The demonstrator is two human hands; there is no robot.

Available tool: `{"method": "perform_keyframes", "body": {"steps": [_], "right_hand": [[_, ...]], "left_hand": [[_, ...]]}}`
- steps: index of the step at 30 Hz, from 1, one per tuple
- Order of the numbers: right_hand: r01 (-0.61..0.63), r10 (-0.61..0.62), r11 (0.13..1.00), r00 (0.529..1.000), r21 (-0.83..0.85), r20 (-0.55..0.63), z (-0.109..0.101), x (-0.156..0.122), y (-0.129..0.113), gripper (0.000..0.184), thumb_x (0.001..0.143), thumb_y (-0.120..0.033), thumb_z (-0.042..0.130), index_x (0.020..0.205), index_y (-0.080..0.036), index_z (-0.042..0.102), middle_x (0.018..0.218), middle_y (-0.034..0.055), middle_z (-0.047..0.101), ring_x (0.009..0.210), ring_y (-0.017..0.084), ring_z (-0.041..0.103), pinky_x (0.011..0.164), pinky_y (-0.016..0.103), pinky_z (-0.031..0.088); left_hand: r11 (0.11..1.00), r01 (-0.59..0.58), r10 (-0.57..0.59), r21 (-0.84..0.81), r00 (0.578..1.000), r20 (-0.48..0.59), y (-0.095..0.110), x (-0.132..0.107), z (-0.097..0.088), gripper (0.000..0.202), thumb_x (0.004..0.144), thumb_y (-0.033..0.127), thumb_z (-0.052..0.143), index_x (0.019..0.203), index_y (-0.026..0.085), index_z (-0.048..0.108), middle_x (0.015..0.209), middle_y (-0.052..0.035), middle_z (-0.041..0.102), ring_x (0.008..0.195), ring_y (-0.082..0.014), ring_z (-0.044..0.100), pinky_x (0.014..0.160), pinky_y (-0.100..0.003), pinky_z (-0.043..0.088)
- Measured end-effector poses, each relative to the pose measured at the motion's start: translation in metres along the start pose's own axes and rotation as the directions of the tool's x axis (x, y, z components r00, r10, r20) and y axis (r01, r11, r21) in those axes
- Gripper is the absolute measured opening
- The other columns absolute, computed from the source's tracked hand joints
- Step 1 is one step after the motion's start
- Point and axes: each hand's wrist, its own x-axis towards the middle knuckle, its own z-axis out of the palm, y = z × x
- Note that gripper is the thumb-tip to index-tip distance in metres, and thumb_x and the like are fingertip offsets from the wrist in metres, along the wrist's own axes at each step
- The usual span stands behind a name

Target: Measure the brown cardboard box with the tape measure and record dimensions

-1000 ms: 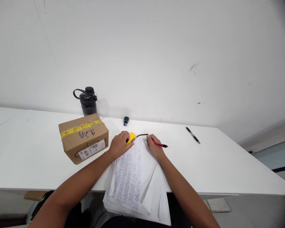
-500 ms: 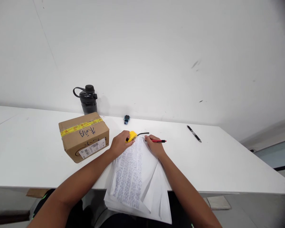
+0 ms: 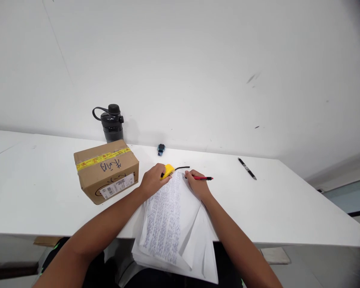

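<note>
My left hand (image 3: 152,181) is closed around a yellow tape measure (image 3: 168,171), which rests at the top edge of a stack of paper (image 3: 165,224). From the tape measure's right side a black strap (image 3: 183,167) stretches over the table. A red pen (image 3: 202,178) lies in the grip of my right hand (image 3: 197,185), its black end pointing right; my fingers hide its tip. Dense blue handwriting in columns covers the left part of the top sheet. The right-hand sheets are creased, and the stack's lower end overhangs the table's front edge.
Left of my hands sits a taped cardboard box (image 3: 108,170) with a label. A black bottle (image 3: 112,124) stands behind it. Near the wall lies a small dark-blue watch-like item (image 3: 161,149). A black pen (image 3: 247,168) is at the right on the white table (image 3: 288,208).
The view has shifted slightly. Both hands keep their holds on the tape measure and the red pen, in nearly the same places over the paper.
</note>
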Motion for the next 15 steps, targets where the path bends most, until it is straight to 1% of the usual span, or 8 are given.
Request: {"method": "perform_keyframes", "body": {"steps": [2, 4, 6, 7, 9, 11, 13, 15], "right_hand": [[0.001, -0.001, 1.000, 1.000, -0.011, -0.007, 0.000, 0.001, 0.001, 0.038, 0.081, -0.055, 0.051, 0.064, -0.022, 0.058, 0.058, -0.0012, 0.055, 0.060, 0.018, 0.048, 0.059, 0.030, 0.037], [0.005, -0.005, 1.000, 1.000, -0.017, 0.013, -0.001, 0.001, 0.001, 0.038, 0.080, -0.056, 0.052, 0.064, -0.021, 0.058, 0.057, -0.0012, 0.054, 0.059, 0.017, 0.048, 0.058, 0.029, 0.037], [0.010, -0.009, 1.000, 0.999, -0.016, 0.047, -0.001, 0.002, 0.001, 0.038, 0.080, -0.056, 0.053, 0.065, -0.021, 0.060, 0.056, -0.0013, 0.053, 0.057, 0.017, 0.046, 0.056, 0.029, 0.036], [0.011, -0.010, 1.000, 0.998, -0.014, 0.058, -0.001, 0.002, 0.001, 0.038, 0.080, -0.056, 0.053, 0.066, -0.021, 0.060, 0.056, -0.0013, 0.053, 0.057, 0.017, 0.046, 0.056, 0.029, 0.036], [0.010, -0.010, 1.000, 0.998, -0.011, 0.059, -0.002, 0.001, 0.000, 0.038, 0.081, -0.055, 0.053, 0.068, -0.020, 0.061, 0.057, -0.0012, 0.054, 0.057, 0.016, 0.046, 0.056, 0.029, 0.037], [0.008, -0.008, 1.000, 0.999, -0.010, 0.049, -0.002, 0.001, -0.001, 0.037, 0.081, -0.054, 0.052, 0.067, -0.021, 0.061, 0.058, -0.0011, 0.054, 0.058, 0.016, 0.047, 0.057, 0.029, 0.037], [0.007, -0.006, 1.000, 0.999, -0.009, 0.042, -0.002, 0.000, -0.001, 0.037, 0.081, -0.053, 0.053, 0.065, -0.021, 0.060, 0.058, -0.0011, 0.055, 0.058, 0.017, 0.048, 0.057, 0.029, 0.037], [0.006, -0.005, 1.000, 1.000, -0.006, 0.027, -0.002, -0.001, -0.001, 0.037, 0.081, -0.054, 0.053, 0.064, -0.021, 0.060, 0.058, -0.0010, 0.056, 0.058, 0.017, 0.048, 0.056, 0.029, 0.037]], "left_hand": [[1.000, -0.012, 0.012, 0.005, 1.000, 0.003, 0.000, -0.001, 0.000, 0.021, 0.083, 0.041, 0.056, 0.089, 0.023, 0.046, 0.099, -0.0011, 0.060, 0.081, -0.0175, 0.057, 0.071, -0.032, 0.043], [0.998, -0.056, 0.056, -0.005, 0.998, -0.002, -0.001, -0.002, -0.001, 0.020, 0.084, 0.039, 0.055, 0.093, 0.023, 0.048, 0.108, -0.0042, 0.061, 0.088, -0.0200, 0.059, 0.079, -0.036, 0.045], [0.992, -0.124, 0.123, -0.028, 0.992, -0.018, -0.001, -0.003, -0.003, 0.015, 0.085, 0.031, 0.051, 0.097, 0.022, 0.051, 0.124, -0.0074, 0.058, 0.106, -0.0231, 0.057, 0.090, -0.040, 0.045], [0.986, -0.164, 0.163, -0.043, 0.986, -0.025, -0.002, -0.004, -0.004, 0.015, 0.086, 0.025, 0.048, 0.100, 0.022, 0.052, 0.133, -0.0077, 0.054, 0.116, -0.0236, 0.053, 0.096, -0.041, 0.043], [0.968, -0.240, 0.239, -0.076, 0.971, -0.021, -0.002, -0.005, -0.007, 0.029, 0.084, 0.013, 0.042, 0.109, 0.022, 0.054, 0.142, -0.0056, 0.048, 0.129, -0.0221, 0.045, 0.105, -0.042, 0.038], [0.954, -0.275, 0.279, -0.119, 0.960, 0.016, -0.003, -0.006, -0.010, 0.043, 0.082, 0.008, 0.037, 0.120, 0.023, 0.052, 0.144, -0.0027, 0.048, 0.132, -0.0192, 0.043, 0.109, -0.041, 0.035], [0.950, -0.269, 0.283, -0.159, 0.956, 0.073, -0.003, -0.007, -0.012, 0.050, 0.084, 0.007, 0.033, 0.128, 0.025, 0.049, 0.145, -0.0002, 0.046, 0.133, -0.0171, 0.042, 0.112, -0.040, 0.034], [0.951, -0.252, 0.275, -0.176, 0.954, 0.121, -0.003, -0.007, -0.013, 0.050, 0.089, 0.011, 0.030, 0.135, 0.025, 0.045, 0.149, 0.0009, 0.040, 0.137, -0.0156, 0.037, 0.114, -0.038, 0.032]]}}
